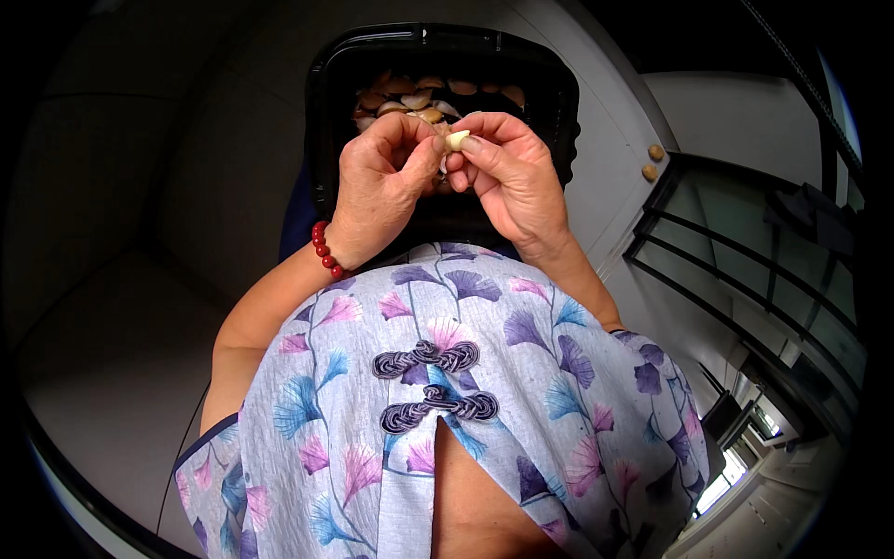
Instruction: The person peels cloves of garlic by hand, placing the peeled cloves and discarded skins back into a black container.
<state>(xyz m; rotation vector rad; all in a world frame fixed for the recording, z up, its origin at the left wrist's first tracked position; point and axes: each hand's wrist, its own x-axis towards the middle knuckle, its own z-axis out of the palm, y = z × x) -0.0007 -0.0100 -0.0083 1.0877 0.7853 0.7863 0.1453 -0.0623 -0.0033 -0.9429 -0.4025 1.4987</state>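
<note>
Between the thumb and fingertips of my right hand is a pale garlic clove, its bare flesh showing. The thumb and forefinger of my left hand pinch at the same clove, where a bit of papery skin shows. Both hands are above a black plastic tray. Unpeeled garlic cloves lie scattered in its far part, and my hands hide some of what lies nearer. A red bead bracelet circles my left wrist.
Pale floor tiles surround the tray. Off to the right stands a black-framed rack with glass panels. Two small round brownish things lie on the floor beside it. My patterned shirt reaches up to the tray's near side.
</note>
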